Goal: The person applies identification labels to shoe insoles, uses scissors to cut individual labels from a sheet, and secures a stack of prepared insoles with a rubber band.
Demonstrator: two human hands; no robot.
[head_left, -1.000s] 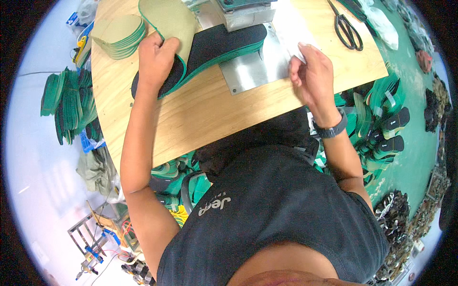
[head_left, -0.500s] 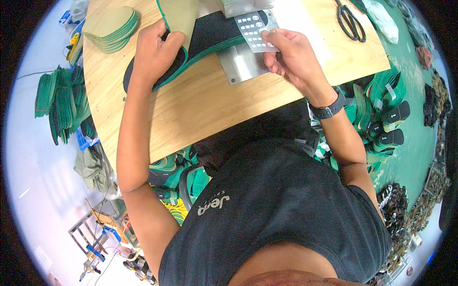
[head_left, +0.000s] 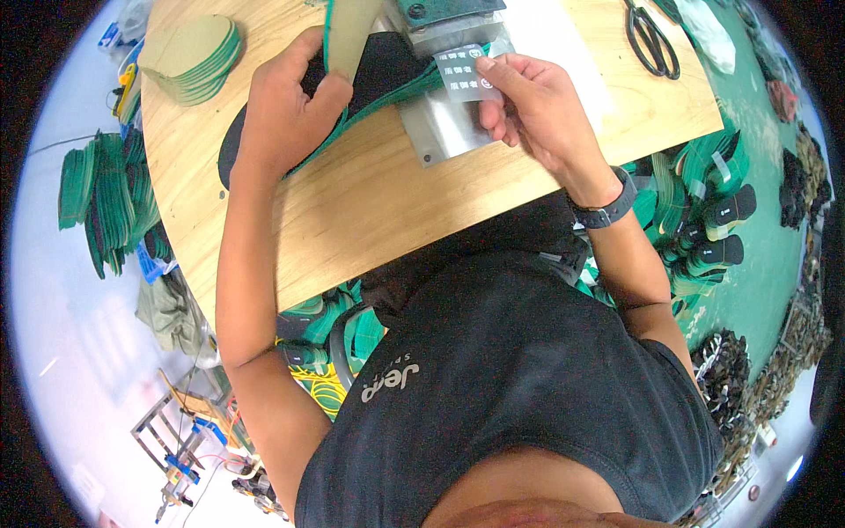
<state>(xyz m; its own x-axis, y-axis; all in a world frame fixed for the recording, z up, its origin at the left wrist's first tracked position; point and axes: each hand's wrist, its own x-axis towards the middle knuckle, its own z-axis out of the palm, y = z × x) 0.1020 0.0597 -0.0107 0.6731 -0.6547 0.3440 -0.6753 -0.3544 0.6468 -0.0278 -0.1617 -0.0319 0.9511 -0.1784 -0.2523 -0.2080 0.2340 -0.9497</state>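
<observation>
My left hand [head_left: 295, 110] is closed on an insole with a black face [head_left: 378, 66] and green edge. A beige flap with a green edge [head_left: 350, 35] rises beside my thumb. The insole's far part reaches toward a metal press block [head_left: 444, 33] with a dark green top. Below the block lies a shiny metal plate [head_left: 436, 123], partly under the insole. My right hand [head_left: 541, 106] pinches a small grey sheet with rows of white print [head_left: 459, 77] between thumb and fingers, over the insole's edge and the plate. The sheet's far end meets the block's lower edge.
A stack of beige and green insoles [head_left: 189, 57] sits at the table's far left. Black-handled scissors [head_left: 651, 44] lie at the far right. Bundled insoles hang beyond the left edge [head_left: 106, 198] and lie in heaps at right [head_left: 713, 224]. The wooden table [head_left: 352, 220] ends before my body.
The press block now shows lower in the picture, and fewer printed rows of the sheet are visible. My right hand still pinches the sheet; my left hand keeps its hold on the insole.
</observation>
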